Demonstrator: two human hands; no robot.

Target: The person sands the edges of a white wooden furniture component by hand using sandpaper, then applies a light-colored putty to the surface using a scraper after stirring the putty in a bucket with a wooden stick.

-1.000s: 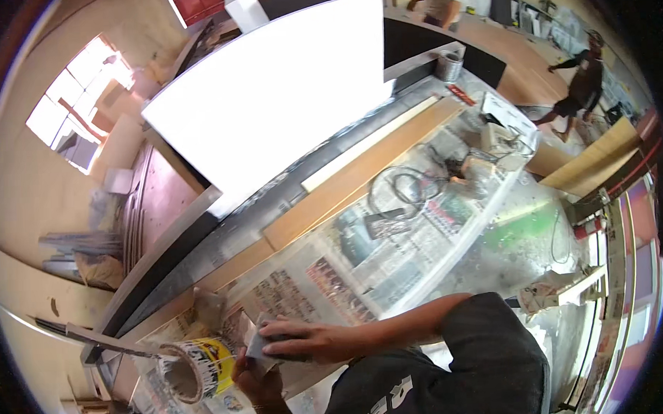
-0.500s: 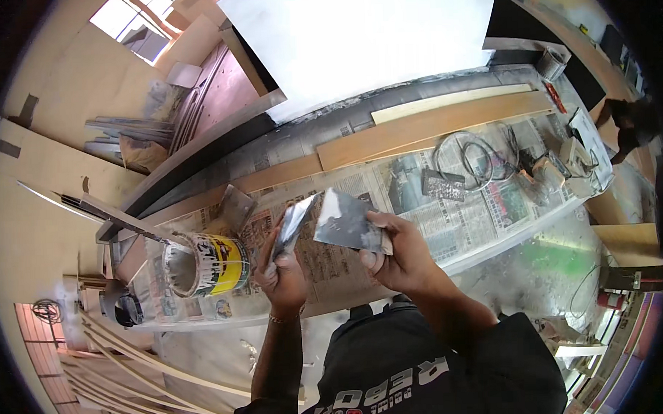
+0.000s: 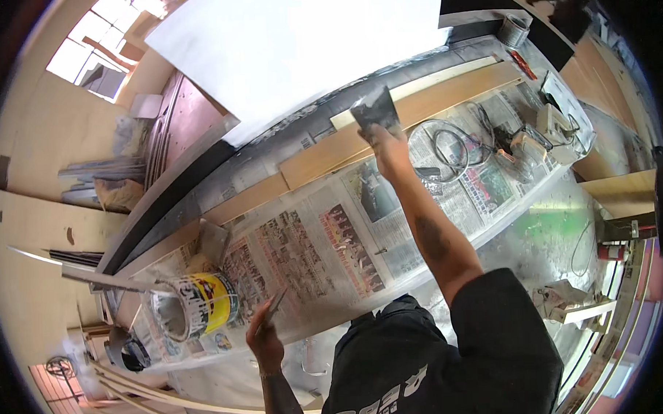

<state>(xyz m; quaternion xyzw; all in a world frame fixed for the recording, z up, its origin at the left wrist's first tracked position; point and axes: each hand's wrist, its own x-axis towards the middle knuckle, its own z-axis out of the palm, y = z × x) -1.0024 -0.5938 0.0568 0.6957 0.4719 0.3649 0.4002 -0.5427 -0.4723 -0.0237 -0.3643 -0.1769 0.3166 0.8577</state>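
Observation:
In my right hand (image 3: 389, 148) is a flat dark putty spreader (image 3: 376, 109), its blade raised and pale filler smeared near its top edge. It is held out over the wooden boards (image 3: 416, 120), just short of the large white panel (image 3: 304, 55). Closer to me, my left hand (image 3: 265, 342) grips a second putty spreader (image 3: 277, 302), seen nearly edge-on. To the left of that hand, a filler-crusted tin (image 3: 216, 302) with a yellow label lies tilted, a long stick (image 3: 107, 277) reaching from its mouth. Behind the tin rests a square greyish plate (image 3: 214, 240).
Newspaper (image 3: 303, 244) covers the bench. A coiled cable (image 3: 450, 148), a power tool (image 3: 555, 126), a red-handled tool (image 3: 522, 65) and a metal can (image 3: 514, 31) occupy its right part. Another person (image 3: 569, 12) is at the far right. Long strips (image 3: 155, 392) lie at lower left.
My hands have parted. The right one has reached forward with its spreader toward the white panel; the left has dropped lower and turned its spreader edge-on. The view has shifted.

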